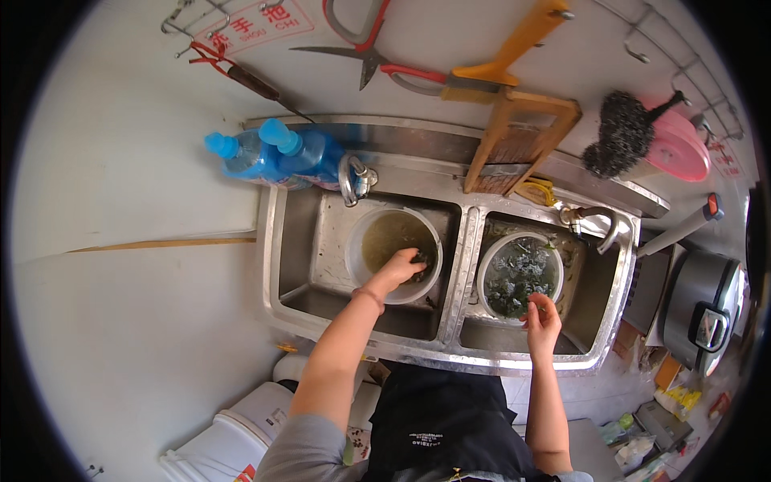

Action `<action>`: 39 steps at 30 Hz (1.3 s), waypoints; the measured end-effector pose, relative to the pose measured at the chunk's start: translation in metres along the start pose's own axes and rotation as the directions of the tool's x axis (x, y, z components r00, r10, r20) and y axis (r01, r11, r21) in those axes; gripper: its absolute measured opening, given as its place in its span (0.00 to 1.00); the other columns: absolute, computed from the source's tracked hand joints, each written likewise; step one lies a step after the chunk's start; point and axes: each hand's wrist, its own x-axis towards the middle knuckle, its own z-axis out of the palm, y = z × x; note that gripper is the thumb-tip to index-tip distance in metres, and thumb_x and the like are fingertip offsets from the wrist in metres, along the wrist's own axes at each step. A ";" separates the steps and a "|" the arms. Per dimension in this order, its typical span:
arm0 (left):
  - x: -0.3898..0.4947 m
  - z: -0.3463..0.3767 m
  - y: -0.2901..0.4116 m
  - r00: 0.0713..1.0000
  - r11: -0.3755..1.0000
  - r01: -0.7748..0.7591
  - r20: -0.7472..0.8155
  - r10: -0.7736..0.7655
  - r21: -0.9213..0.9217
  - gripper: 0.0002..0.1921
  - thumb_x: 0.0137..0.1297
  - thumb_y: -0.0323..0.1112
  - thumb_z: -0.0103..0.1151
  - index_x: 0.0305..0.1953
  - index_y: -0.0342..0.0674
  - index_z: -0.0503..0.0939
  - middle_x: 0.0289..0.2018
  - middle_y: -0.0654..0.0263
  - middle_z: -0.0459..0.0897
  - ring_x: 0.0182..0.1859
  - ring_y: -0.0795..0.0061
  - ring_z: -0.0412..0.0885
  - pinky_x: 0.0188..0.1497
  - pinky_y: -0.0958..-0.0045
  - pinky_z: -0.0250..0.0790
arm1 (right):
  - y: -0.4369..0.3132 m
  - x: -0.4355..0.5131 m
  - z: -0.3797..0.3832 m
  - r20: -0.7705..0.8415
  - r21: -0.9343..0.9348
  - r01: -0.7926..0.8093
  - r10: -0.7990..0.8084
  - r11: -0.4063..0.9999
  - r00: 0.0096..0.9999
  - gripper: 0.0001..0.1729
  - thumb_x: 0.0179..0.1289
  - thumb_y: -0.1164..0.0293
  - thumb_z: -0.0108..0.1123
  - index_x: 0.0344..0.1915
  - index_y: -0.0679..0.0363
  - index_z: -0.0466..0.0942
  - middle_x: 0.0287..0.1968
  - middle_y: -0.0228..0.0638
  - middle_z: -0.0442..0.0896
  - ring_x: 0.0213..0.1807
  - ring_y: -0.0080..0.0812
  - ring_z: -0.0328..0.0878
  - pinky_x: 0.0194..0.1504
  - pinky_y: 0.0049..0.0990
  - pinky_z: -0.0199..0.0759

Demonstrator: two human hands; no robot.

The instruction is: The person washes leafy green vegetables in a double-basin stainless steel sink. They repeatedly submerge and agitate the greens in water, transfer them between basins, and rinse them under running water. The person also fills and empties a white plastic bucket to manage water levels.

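Two round plastic tubs stand in a double stainless-steel sink. The left tub holds murky brownish water. My left hand reaches over it, its fingers and thumb around a small dark clump of leafy greens near the tub's right side. In the right tub, many dark green leaves lie in clearer water. At that tub's near right rim is my right hand, fingertips pinched together on a small green sprig.
A curved faucet reaches over the left basin; another faucet stands at the right. Blue detergent bottles occupy the back left corner. A wooden grater leans behind the divider. Scissors and a yellow-handled brush hang above.
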 end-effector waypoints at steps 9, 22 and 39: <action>-0.157 0.125 0.198 0.916 0.873 -0.401 -0.109 0.386 -0.276 0.06 0.70 0.22 0.57 0.46 0.36 0.75 0.40 0.71 0.79 0.42 0.83 0.78 0.47 0.78 0.73 | -0.006 -0.006 -0.029 0.042 0.113 -0.031 0.027 0.993 0.999 0.09 0.72 0.75 0.56 0.48 0.66 0.78 0.38 0.34 0.85 0.28 0.20 0.79 0.28 0.18 0.71; -0.108 0.194 0.114 0.921 0.802 -0.332 -0.013 0.389 0.497 0.27 0.67 0.33 0.59 0.66 0.38 0.68 0.68 0.49 0.66 0.64 0.52 0.73 0.65 0.62 0.66 | -0.006 0.081 -0.048 0.107 -0.578 0.467 -0.505 0.669 0.857 0.32 0.54 0.83 0.63 0.61 0.57 0.72 0.57 0.42 0.76 0.55 0.44 0.75 0.53 0.35 0.74; -0.113 -0.033 -0.029 0.821 0.710 -0.317 -0.556 -0.125 -0.628 0.11 0.59 0.21 0.60 0.41 0.40 0.72 0.38 0.65 0.80 0.39 0.70 0.81 0.46 0.63 0.76 | -0.063 0.059 -0.036 0.665 -0.657 0.689 -0.193 0.306 0.721 0.28 0.61 0.72 0.62 0.63 0.51 0.71 0.48 0.37 0.80 0.43 0.44 0.82 0.39 0.39 0.79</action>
